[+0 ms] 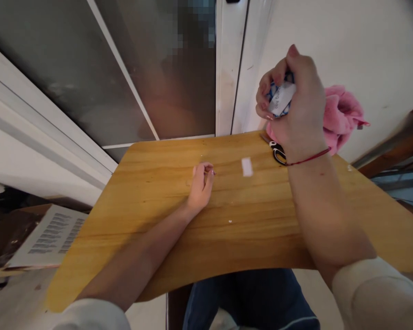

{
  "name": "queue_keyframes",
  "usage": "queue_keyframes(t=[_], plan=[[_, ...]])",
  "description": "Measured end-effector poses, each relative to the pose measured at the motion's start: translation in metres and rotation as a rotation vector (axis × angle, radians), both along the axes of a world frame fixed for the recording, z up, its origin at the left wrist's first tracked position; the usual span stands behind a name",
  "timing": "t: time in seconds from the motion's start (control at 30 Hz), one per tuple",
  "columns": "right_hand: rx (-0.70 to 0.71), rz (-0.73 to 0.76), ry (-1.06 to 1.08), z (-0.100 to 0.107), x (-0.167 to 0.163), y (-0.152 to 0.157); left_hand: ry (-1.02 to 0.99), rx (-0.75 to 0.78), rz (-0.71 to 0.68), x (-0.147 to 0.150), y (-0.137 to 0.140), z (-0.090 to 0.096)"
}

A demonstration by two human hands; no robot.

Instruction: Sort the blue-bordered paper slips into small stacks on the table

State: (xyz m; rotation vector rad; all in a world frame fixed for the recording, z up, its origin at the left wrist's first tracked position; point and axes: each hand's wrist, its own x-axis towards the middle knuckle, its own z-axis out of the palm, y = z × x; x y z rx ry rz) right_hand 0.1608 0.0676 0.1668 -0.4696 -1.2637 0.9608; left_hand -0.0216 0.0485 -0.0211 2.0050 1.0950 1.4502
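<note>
Raised high at the right, my right hand (296, 96) curls its fingers round a small blue-patterned object. A white paper slip (282, 98) with printed letters lies across the front of that object, inside the same grip; much of the object is hidden by fingers and paper. My left hand (201, 185) rests on the wooden table (165, 183), its fingers loosely bent, with a gap between thumb and fingertips and no object visible in it. Between the two hands, a small blank-looking white paper piece (247, 167) lies on the tabletop.
Black-handled scissors (278, 152) lie near the table's back edge, by a pink plush cloth (342, 117). A tiny white scrap (230, 222) sits nearer to me. Left of the table stands an open cardboard box (48, 236). Behind are a glass door (131, 68) and a wall.
</note>
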Motion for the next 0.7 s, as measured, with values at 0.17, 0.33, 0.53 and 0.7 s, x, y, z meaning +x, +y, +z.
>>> queue_keyframes(t=[0.17, 0.33, 0.53, 0.7], plan=[[-0.067, -0.046, 0.019, 0.0007, 0.0023, 0.0005, 0.021, 0.012, 0.017, 0.0000, -0.0011, 0.0019], [-0.072, -0.018, -0.021, 0.0015, 0.0014, -0.0033, 0.007, -0.003, 0.014, -0.0002, -0.0022, 0.0032], [-0.095, -0.028, -0.018, 0.0011, -0.0013, -0.0048, -0.004, -0.018, 0.006, -0.0002, -0.0019, 0.0026], [-0.091, -0.067, -0.025, 0.0004, -0.0027, -0.0014, -0.004, -0.027, -0.001, 0.0002, -0.0028, 0.0046]])
